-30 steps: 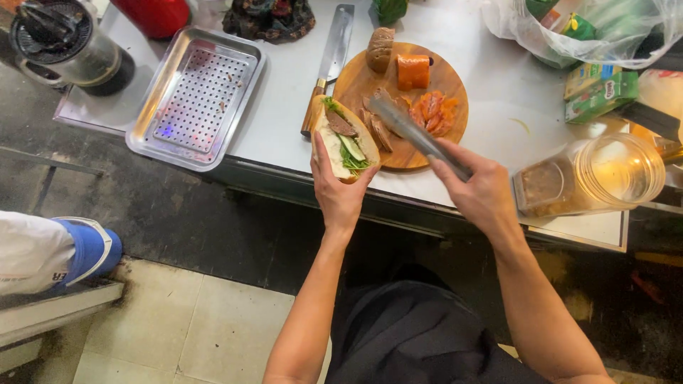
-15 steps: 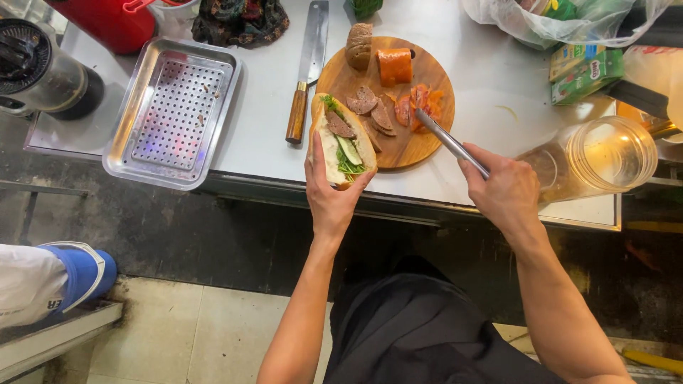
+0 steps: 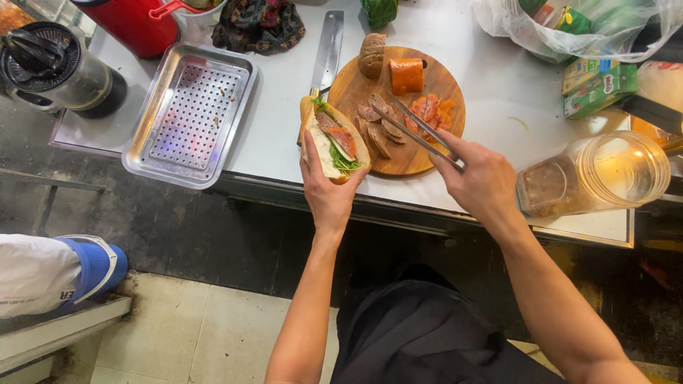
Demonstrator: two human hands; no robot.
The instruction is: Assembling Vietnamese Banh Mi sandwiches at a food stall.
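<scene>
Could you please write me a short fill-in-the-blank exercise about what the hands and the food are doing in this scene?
1. The left hand holds an open, filled ____.
2. The right hand holds metal ____ over the sliced meat.
3. The sliced meat lies on a round wooden ____.
4. The perforated metal tray lies to the ____ of the knife.

Missing words: sandwich; tongs; board; left

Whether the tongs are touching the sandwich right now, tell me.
Apart. The head view shows the tongs, held by the right hand, with tips over the sliced meat on the wooden board, board visible between them and the sandwich in the left hand.
</scene>
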